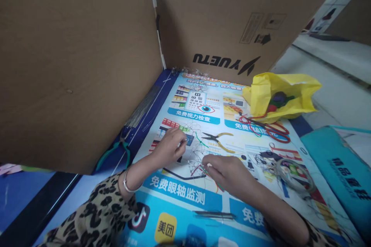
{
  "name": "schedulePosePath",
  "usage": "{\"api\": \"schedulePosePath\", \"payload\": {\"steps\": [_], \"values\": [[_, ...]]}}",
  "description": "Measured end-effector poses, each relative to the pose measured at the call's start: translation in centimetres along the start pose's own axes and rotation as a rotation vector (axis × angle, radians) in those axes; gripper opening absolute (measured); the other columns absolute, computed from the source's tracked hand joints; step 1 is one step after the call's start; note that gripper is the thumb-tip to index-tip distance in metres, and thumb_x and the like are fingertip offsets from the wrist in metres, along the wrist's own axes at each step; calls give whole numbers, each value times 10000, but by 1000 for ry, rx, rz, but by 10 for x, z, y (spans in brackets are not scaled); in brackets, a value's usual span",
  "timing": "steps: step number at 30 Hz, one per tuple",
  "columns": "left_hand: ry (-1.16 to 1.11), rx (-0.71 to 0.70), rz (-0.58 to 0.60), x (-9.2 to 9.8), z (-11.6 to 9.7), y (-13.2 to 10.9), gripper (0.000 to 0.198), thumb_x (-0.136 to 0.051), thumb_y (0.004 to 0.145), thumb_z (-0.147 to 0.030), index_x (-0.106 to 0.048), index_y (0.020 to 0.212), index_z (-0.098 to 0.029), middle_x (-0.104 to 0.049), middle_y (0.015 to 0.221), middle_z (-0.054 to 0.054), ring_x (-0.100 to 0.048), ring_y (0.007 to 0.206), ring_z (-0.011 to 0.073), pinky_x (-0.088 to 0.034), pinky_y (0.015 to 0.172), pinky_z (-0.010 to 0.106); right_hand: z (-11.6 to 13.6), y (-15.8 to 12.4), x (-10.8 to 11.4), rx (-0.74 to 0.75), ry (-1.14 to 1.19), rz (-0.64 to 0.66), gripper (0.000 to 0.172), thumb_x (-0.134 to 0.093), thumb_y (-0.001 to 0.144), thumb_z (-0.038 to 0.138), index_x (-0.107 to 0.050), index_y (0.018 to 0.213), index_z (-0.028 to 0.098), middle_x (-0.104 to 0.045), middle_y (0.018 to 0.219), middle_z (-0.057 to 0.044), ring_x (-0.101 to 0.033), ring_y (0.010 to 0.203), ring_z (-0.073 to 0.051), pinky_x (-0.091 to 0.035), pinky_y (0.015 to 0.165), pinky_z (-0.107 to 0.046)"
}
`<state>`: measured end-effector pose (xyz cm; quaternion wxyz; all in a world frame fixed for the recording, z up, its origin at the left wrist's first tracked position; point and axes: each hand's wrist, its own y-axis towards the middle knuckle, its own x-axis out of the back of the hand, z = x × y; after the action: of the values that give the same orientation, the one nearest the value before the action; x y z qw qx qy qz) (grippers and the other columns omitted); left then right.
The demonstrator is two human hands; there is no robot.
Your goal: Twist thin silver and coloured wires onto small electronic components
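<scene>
My left hand (171, 144) hovers over the printed poster (199, 220), its fingers curled in a pinch. Whatever may be between those fingertips is too small to make out. My right hand (224, 170) is closed on a thin bent-wire shape (194, 166) with red and green strands about it. Just beyond, another loopy wire piece (193, 126) lies by a short green strand (201, 141). Yellow-handled pliers (218, 139) rest with jaws apart to the right of my left hand.
Cardboard walls (72, 58) stand left and behind. A yellow bag (261, 92) holds coloured balls of thread, with red-handled scissors (275, 131) before it. A wire coil (295, 175) and teal box (339, 166) lie right; teal pliers (114, 150) left; thin rods (214, 215) in front.
</scene>
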<state>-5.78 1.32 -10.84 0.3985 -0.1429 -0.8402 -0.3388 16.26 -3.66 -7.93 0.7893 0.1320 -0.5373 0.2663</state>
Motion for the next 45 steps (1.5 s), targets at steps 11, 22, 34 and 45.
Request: {"api": "schedulePosePath", "payload": {"steps": [11,22,34,45], "values": [[-451,249,-250,26,-52,15,77,-420,843,-180,-418,768,-199,-514,778,9,-503,751,136,-423,711,285,-7,-18,47,53,511,-363,167,-537,838,320,-644,771,211,-674,766,-37,-601,686,-153,-460,632,-243],[-857,419,-443,28,-97,43,134,-478,827,-238,-433,709,-193,-520,728,-7,-500,728,127,-407,711,269,-24,-6,45,-33,1340,-664,229,-702,728,356,-524,767,216,-425,544,74,-285,400,-44,-220,373,-180],[-1154,552,-399,14,-92,54,187,-553,824,-316,-490,705,-186,-586,745,-9,-536,790,131,-368,782,261,-34,6,36,72,1814,-452,239,-734,720,275,-511,797,230,-290,532,110,-132,399,-26,-139,346,-144],[-1234,596,-376,5,-83,51,193,-573,813,-329,-511,702,-185,-630,782,24,-570,828,157,-394,841,306,-49,15,20,74,1913,-364,156,-691,771,250,-544,804,210,-240,491,109,-119,394,-32,-147,348,-142]]}}
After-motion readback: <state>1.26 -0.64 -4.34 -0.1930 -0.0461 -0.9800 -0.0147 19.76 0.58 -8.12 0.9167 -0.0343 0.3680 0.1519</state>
